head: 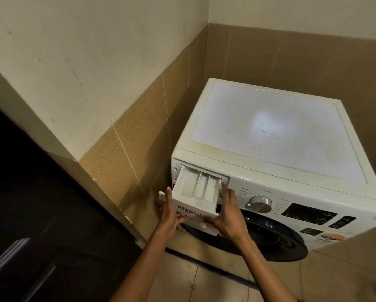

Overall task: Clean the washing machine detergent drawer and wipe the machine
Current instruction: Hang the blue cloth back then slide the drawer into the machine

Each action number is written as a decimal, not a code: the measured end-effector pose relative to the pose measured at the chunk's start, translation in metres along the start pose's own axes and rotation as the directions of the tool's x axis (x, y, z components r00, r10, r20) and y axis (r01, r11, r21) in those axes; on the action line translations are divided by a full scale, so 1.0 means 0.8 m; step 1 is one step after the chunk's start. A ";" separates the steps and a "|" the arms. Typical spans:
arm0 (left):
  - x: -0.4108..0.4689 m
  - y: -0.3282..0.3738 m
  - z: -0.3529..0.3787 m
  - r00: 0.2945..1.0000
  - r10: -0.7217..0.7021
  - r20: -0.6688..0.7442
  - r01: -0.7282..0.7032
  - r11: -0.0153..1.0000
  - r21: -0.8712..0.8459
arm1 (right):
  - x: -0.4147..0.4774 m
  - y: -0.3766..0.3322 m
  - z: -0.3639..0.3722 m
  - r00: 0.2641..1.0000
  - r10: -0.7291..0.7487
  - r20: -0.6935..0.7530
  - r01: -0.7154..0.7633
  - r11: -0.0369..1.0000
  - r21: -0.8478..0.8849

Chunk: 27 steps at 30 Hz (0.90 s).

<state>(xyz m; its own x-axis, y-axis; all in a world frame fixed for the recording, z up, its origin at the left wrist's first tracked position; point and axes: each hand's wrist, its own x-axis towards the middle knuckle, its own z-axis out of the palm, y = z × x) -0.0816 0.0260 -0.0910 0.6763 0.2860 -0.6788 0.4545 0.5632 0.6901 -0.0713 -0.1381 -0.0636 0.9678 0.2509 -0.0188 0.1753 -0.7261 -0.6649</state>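
Left hand (171, 217), right hand (228, 213) grip drawer (201, 189), wall (139, 136) seemingly close.

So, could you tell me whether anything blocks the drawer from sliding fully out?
Nothing visible does: the left hand and right hand hold the drawer, partly out of the machine, with open space in front.

One washing machine (280, 131), one detergent drawer (201, 189), one left hand (171, 217), one right hand (228, 216).
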 end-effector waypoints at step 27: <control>0.096 0.054 0.080 1.000 0.021 0.016 -0.021 0.999 0.042 | 0.112 0.013 -0.007 0.977 -0.030 -0.213 -0.083 0.861 -0.502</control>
<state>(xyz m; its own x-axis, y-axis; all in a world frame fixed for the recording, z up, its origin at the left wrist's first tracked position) 0.0269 0.0224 -0.0974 0.6948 0.2850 -0.6603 0.4639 0.5240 0.7143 0.0182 -0.1271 -0.0681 0.9784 0.1305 0.1602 0.1611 -0.9673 -0.1957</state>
